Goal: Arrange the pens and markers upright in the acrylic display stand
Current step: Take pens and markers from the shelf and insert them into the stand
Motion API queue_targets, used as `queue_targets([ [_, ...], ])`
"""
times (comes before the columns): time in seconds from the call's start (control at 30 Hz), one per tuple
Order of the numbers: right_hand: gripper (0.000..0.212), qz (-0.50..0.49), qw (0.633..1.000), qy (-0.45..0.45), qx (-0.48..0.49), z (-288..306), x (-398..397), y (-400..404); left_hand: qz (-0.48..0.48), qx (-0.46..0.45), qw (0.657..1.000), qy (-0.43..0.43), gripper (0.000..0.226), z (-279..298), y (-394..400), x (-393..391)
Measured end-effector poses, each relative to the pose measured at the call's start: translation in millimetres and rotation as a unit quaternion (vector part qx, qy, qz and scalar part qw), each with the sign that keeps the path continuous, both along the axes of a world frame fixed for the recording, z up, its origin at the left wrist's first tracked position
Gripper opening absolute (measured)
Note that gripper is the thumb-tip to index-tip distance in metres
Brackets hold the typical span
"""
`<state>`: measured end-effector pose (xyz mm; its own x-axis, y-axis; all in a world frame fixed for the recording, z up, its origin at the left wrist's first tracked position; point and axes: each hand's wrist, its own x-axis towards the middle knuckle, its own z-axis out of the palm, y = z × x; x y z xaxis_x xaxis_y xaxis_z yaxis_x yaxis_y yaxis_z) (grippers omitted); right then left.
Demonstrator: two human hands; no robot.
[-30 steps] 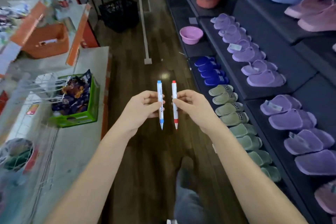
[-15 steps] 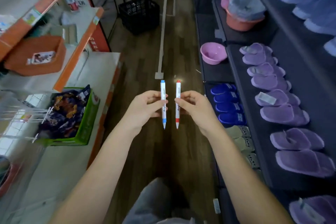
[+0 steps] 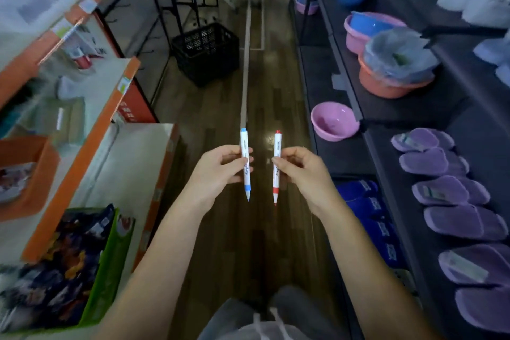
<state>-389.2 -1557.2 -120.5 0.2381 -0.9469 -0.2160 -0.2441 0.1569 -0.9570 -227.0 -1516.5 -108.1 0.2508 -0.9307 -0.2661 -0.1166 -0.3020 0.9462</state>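
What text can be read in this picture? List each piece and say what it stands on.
"Acryl...": slanted script on the blue marker held by the left hand; the rest is blurred.
Red marker in the right hand: small print, too blurred to read.
Red panel under the orange shelf: white characters, unreadable.
Tags on the purple slippers: too small to read.

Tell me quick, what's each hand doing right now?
Left hand: closed, pinching the blue marker upright.
Right hand: closed, pinching the red marker upright.
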Motion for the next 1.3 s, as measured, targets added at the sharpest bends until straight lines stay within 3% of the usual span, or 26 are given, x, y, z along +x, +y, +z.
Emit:
queue_targets([
  [0.6,0.007,0.057,0.998,0.012,-0.016,1.2,132.6,-402.9,0.035,0.020,0.999,0.019,0.016,6.0,-381.0,116.8],
  [0.87,0.012,0.091,0.996,0.016,-0.018,-1.1,204.5,-529.1,0.055,0.015,0.998,0.021,0.018,8.7,-502.5,184.8],
  [1.3,0.014,0.064,0.997,-0.010,-0.042,6.8,367.3,-702.8,0.022,-0.031,0.999,0.007,0.021,20.5,-670.5,350.4],
])
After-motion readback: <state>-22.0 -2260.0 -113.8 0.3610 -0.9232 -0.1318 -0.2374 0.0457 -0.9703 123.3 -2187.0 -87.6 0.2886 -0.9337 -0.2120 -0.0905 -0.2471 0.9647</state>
